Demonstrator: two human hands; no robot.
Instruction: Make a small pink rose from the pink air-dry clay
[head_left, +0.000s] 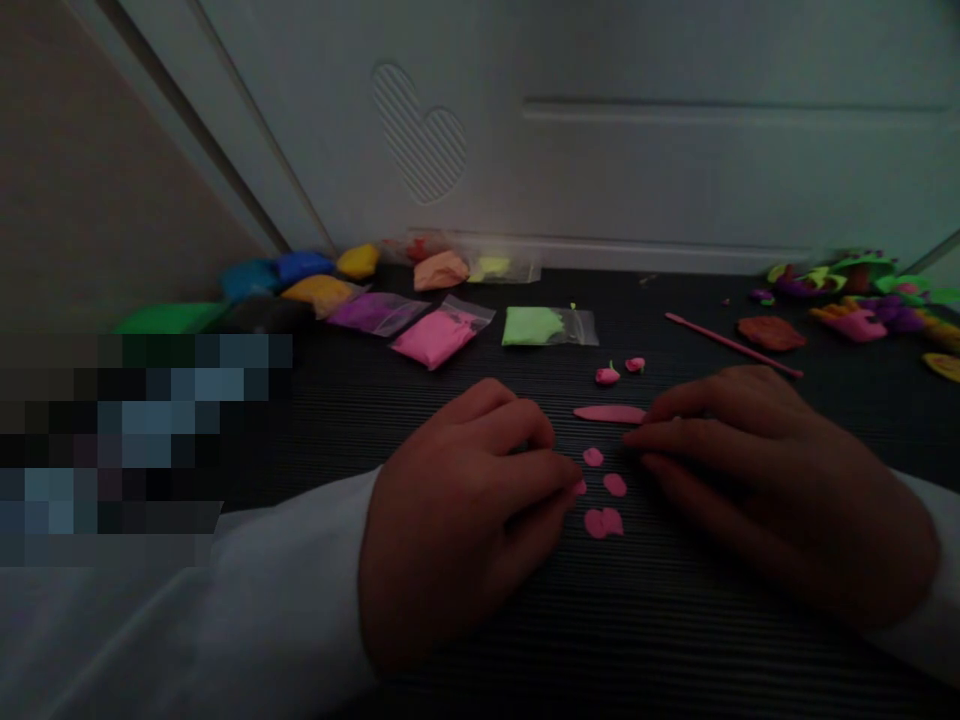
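My left hand [480, 500] is closed, its thumb and index finger pinching a small pink clay piece [580, 487] close to the dark tabletop. My right hand [772, 480] lies low over the table with its fingers stretched out and apart. Its index fingertip meets or covers the right end of a flat pink modelling tool [609, 413]. Between the hands sit a small pink clay disc [593, 457], an oval one [615, 485] and a joined, overlapping pink clay pair [604, 522]. Just beyond lie two tiny pink clay buds, one [607, 375] with a green stem and another [635, 365].
Farther back lie bags of pink clay [435, 335], light green clay [531, 326] and purple clay [367, 312], with several others. A thin pink stick [731, 344] rests near a reddish-brown clay lump [771, 333]. Colourful clay figures [862, 315] stand at right. A white panel [637, 170] borders the back.
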